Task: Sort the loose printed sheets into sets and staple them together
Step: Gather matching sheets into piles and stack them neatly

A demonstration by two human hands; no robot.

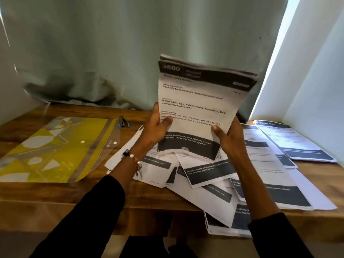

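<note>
Printed sheets, one gathered stack (202,101), held upright above the wooden table (74,192), lower edge just over the loose pile (201,175). Gripped at both lower sides: left hand (158,127) with thumb curled onto the front page, right hand (226,136) likewise, thumb pressed on the print. Two hands, two black sleeves; one beaded bracelet (133,158) on the left wrist. Scattered underneath, many overlapping pages (too jumbled to count). Two neater sets (296,142) laid at the right, well apart from one stapler (123,122) at the back. One yellow plastic folder (55,148) flat at the left. Grey curtain (130,43) behind.
</note>
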